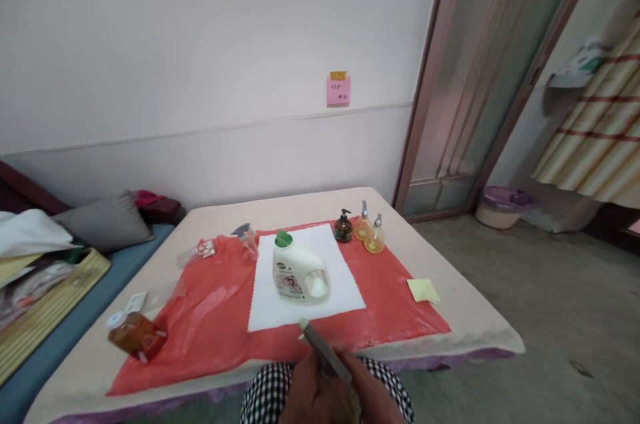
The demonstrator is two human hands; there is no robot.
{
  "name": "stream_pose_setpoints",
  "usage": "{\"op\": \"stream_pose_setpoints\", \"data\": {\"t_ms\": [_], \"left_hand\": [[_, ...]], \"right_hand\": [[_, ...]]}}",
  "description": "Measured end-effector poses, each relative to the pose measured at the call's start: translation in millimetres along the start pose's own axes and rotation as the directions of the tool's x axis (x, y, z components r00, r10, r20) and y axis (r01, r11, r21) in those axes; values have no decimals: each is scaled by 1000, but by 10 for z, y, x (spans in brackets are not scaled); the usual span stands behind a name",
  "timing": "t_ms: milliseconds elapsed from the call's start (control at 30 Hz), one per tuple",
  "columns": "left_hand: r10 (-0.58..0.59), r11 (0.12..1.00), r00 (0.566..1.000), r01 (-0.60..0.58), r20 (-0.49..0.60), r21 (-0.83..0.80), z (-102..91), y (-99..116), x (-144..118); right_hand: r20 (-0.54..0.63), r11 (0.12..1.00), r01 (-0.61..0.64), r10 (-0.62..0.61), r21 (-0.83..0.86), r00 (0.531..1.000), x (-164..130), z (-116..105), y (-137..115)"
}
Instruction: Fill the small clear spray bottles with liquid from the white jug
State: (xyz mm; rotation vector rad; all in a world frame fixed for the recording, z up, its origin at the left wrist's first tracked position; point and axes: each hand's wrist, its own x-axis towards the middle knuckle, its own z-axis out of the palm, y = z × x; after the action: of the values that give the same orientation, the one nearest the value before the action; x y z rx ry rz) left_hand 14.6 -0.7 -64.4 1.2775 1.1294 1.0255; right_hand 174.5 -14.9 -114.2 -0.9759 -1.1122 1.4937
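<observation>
Both hands are wrapped together around a thin grey stick just past the bed's near edge, and the stick's long tip points up toward the white bottle.

left hand | right hand | together, low, fingers curled
</observation>
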Motion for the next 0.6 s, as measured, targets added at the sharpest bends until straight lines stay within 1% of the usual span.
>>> {"op": "stream_pose_setpoints", "data": {"t_ms": [33, 67, 100, 133, 200, 267, 300, 333, 367, 467, 500, 533, 600], "left_hand": [[-20, 999, 1000, 20, 10, -30, 10, 21, -70], [-11, 999, 1000, 13, 29, -52, 3, 55, -133], [22, 997, 998, -18, 52, -73, -19, 103, -190], [64, 993, 995, -57, 76, -100, -51, 164, -242], [133, 979, 988, -118, 84, -163, -125, 310, -336], [183, 961, 981, -164, 68, -221, -187, 453, -419], [205, 952, 977, -184, 62, -243, -210, 512, -456], [223, 945, 972, -197, 72, -261, -227, 557, -490], [231, 942, 968, -198, 96, -271, -239, 589, -519], [189, 957, 962, -135, 199, -255, -252, 614, -578], [179, 962, 962, -127, 208, -243, -248, 609, -587], [180, 963, 965, -132, 193, -236, -239, 602, -590], [193, 955, 976, -164, 99, -246, -209, 595, -577]], "right_hand": [[26, 1000, -17, 18, -26, 999, -55, 33, 32], [58, 998, -27, 30, -52, 998, -103, 56, 45], [82, 999, -37, 39, -33, 996, -145, 76, 41], [104, 998, -53, 50, 32, 993, -182, 99, 24], [144, 962, -120, 86, 246, 986, -244, 172, -19], [252, 866, -275, 180, 418, 951, -285, 281, -26], [307, 819, -342, 215, 460, 927, -295, 341, -7], [338, 791, -380, 234, 479, 912, -297, 399, 26], [332, 783, -384, 241, 488, 912, -291, 451, 68], [199, 822, -285, 212, 493, 957, -255, 555, 184], [178, 828, -270, 208, 491, 962, -251, 577, 202], [173, 829, -270, 211, 490, 962, -258, 597, 205], [185, 815, -287, 222, 503, 957, -305, 639, 166]]}}
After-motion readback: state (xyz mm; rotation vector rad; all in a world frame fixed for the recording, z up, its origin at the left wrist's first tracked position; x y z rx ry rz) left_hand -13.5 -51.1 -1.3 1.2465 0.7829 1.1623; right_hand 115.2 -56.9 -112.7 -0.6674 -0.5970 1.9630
